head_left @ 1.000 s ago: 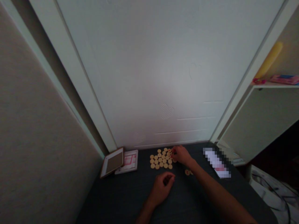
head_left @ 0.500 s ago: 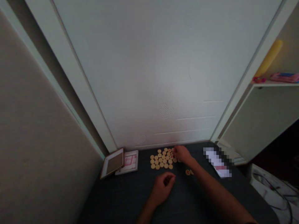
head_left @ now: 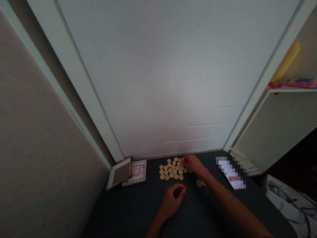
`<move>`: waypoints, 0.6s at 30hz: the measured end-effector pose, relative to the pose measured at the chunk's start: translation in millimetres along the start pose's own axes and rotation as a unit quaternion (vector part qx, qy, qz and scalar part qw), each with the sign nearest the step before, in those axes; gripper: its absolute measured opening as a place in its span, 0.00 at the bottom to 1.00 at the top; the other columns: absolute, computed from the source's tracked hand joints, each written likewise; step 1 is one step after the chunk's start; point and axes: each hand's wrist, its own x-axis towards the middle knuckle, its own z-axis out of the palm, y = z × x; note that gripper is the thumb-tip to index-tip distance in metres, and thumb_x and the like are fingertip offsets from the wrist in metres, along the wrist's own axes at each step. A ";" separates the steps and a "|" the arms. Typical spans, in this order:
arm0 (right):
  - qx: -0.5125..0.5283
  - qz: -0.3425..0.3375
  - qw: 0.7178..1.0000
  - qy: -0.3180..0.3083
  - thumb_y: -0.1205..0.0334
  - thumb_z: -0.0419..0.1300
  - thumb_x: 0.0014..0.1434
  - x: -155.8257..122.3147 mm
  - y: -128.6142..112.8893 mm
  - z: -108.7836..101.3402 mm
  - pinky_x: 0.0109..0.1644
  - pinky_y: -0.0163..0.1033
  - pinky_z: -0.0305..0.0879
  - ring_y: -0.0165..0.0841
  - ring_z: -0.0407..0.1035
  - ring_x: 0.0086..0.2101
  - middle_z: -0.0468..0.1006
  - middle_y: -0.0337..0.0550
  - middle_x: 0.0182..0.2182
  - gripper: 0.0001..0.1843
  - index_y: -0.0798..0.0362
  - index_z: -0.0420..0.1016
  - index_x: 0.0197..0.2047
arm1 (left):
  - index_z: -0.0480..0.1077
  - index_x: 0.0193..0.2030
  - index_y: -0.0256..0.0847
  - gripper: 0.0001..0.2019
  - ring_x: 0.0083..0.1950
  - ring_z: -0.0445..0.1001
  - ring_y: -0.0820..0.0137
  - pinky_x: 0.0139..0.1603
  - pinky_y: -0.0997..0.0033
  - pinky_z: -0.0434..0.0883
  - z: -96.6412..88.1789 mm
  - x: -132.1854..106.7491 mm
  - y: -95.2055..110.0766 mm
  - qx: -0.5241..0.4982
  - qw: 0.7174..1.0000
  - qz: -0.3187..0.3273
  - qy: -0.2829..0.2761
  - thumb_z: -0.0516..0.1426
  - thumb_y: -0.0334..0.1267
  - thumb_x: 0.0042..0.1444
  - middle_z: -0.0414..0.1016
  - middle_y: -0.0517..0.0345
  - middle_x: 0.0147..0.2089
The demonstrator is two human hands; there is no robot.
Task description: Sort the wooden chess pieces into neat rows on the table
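Observation:
Many round, pale wooden xiangqi pieces (head_left: 170, 170) lie flat in a cluster on the dark table, several of them showing red marks. At the cluster's right end my right hand (head_left: 193, 164) reaches down with fingers pinched on a wooden xiangqi piece (head_left: 184, 162), most of which the fingers hide. My left hand (head_left: 172, 198) rests in front of the cluster, apart from it, fingers curled round toward the thumb; the hollow is dark and I cannot make out what is inside. Under my right forearm two more pieces (head_left: 199, 183) lie side by side, one partly covered.
On the left, a brown-and-white framed tray or lid (head_left: 121, 174) leans over a white box with pink lines (head_left: 138, 172). A pixelated, bright flat object (head_left: 230, 173) lies at the right. The white panel (head_left: 173, 82) rises behind the dark table (head_left: 128, 211); cables (head_left: 294, 201) hang beyond its right edge.
Hardly anything differs. The fingers of my right hand have shifted very slightly at the cluster's right end; my left hand stays in place.

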 end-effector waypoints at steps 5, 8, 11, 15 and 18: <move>-0.009 0.003 1.000 0.004 0.57 0.60 0.68 -1.6 -5.0 1.0 0.50 0.49 0.73 0.38 0.73 0.47 0.74 0.47 0.53 0.16 0.53 0.71 0.56 | 0.79 0.43 0.41 0.12 0.37 0.78 0.64 0.40 0.69 0.72 0.4 -0.4 -0.2 0.003 1.000 -0.001 -0.002 0.57 0.45 0.63 0.83 0.54 0.38; -0.015 0.009 1.000 0.010 0.56 0.60 0.68 -1.6 -6.9 1.1 0.50 0.49 0.73 0.38 0.73 0.47 0.74 0.47 0.53 0.16 0.53 0.71 0.56 | 0.79 0.43 0.41 0.12 0.38 0.77 0.64 0.40 0.70 0.72 0.4 -0.5 0.7 0.007 1.000 0.003 -0.002 0.57 0.44 0.63 0.83 0.54 0.38; -0.016 0.020 0.999 0.023 0.56 0.61 0.66 -1.0 -9.6 1.2 0.50 0.47 0.72 0.37 0.74 0.45 0.77 0.46 0.49 0.14 0.55 0.74 0.51 | 0.79 0.43 0.41 0.12 0.37 0.77 0.65 0.38 0.70 0.71 0.6 -0.8 1.5 0.010 1.000 0.004 -0.001 0.57 0.44 0.63 0.82 0.55 0.37; -0.007 0.036 0.998 0.058 0.59 0.66 0.59 -1.2 -14.4 2.9 0.44 0.37 0.68 0.39 0.77 0.43 0.83 0.49 0.38 0.07 0.54 0.81 0.38 | 0.78 0.42 0.40 0.11 0.37 0.77 0.65 0.38 0.71 0.71 1.2 -1.0 1.9 0.014 1.000 0.007 -0.001 0.57 0.43 0.63 0.82 0.55 0.36; 0.005 0.041 0.996 0.085 0.61 0.67 0.55 -2.5 -16.8 4.6 0.40 0.34 0.66 0.40 0.78 0.41 0.84 0.51 0.36 0.06 0.54 0.81 0.35 | 0.78 0.43 0.41 0.11 0.37 0.77 0.65 0.38 0.71 0.71 1.3 -1.3 2.0 0.016 1.000 0.011 0.001 0.57 0.43 0.63 0.82 0.55 0.37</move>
